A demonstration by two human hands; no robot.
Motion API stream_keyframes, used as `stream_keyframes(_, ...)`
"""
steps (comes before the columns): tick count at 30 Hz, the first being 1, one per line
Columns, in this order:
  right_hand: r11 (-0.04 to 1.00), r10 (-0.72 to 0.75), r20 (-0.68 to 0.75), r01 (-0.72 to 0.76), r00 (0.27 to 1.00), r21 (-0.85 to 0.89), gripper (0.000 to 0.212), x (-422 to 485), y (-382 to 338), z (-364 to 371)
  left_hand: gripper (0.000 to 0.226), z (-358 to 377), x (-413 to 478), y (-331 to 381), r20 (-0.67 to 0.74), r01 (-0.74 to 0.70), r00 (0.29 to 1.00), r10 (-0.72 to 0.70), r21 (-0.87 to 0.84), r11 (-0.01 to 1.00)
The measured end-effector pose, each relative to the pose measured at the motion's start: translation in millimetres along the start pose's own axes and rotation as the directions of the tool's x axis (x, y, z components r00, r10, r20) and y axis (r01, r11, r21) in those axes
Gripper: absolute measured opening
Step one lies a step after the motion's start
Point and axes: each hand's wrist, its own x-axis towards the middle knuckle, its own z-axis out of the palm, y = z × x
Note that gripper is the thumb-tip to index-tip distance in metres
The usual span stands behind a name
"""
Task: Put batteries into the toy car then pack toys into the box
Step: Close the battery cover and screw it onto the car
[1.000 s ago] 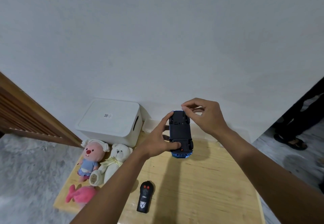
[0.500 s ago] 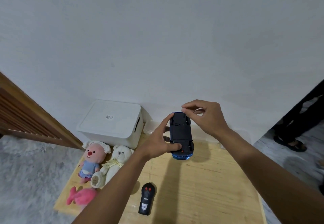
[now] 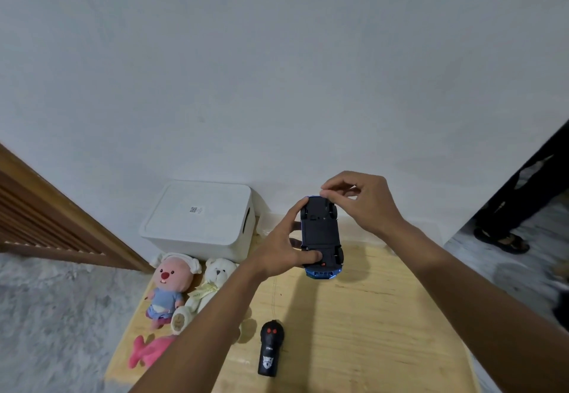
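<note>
One black remote (image 3: 271, 348) nearest on the worktop (image 3: 354, 325), its tiny lettering unreadable, left hand (image 3: 281, 249) wrapped round the upside-down blue toy car (image 3: 320, 234) held above the worktop, right hand (image 3: 361, 202) pinching fingertips at its far end, white box (image 3: 198, 217) behind, lid sticker a small code, too blurry.

Wooden table (image 3: 369, 315), white wall (image 3: 277, 69)
</note>
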Motion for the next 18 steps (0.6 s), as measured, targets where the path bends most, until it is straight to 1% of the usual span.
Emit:
stream_keyframes(2,1.0,-0.017,-0.014,0.016,1.0,-0.025,0.01,-4.2,-3.1,3.7,0.101,-5.1,-3.3,0.0,0.013,-0.001,1.0,0.001,-0.003,1.0)
stream_keyframes(5,0.999,-0.005,-0.042,0.003,0.999,-0.04,0.014,-7.7,-8.4,8.0,0.101,-14.6,-7.8,0.4,0.03,-0.007,1.0,0.007,-0.006,1.0)
stream_keyframes(7,0.999,0.029,-0.047,-0.031,0.998,-0.042,0.01,-7.6,-13.3,10.9,0.101,-21.6,-10.5,0.5,0.041,-0.01,0.999,0.01,0.008,1.0)
stream_keyframes(9,0.997,0.073,-0.058,-0.073,0.996,-0.005,0.002,-7.4,-19.2,15.0,0.102,-27.2,-14.0,0.5,0.053,-0.011,0.999,0.009,0.022,1.0)
stream_keyframes(10,0.997,0.083,-0.073,-0.082,0.994,0.013,0.006,-7.8,-22.3,17.8,0.102,-29.3,-16.2,0.7,0.058,-0.01,0.998,0.009,0.026,1.0)
stream_keyframes(12,0.997,0.069,-0.1,-0.067,0.993,0.027,0.013,-9.0,-27.5,23.9,0.103,-33.1,-20.4,1.2,0.069,-0.014,0.998,0.012,0.025,1.0)
stream_keyframes(16,1.0,0.011,-0.096,-0.012,0.995,-0.002,0.008,-15.3,-32.3,33.3,0.103,-38.9,-26.5,-0.4,0.087,-0.027,0.996,0.026,0.01,1.0)
stream_keyframes(18,1.0,-0.004,-0.102,0.002,0.995,-0.022,0.01,-20.3,-33.3,36.1,0.102,-41.5,-28.1,-1.7,0.088,-0.035,0.996,0.034,0.007,0.999)
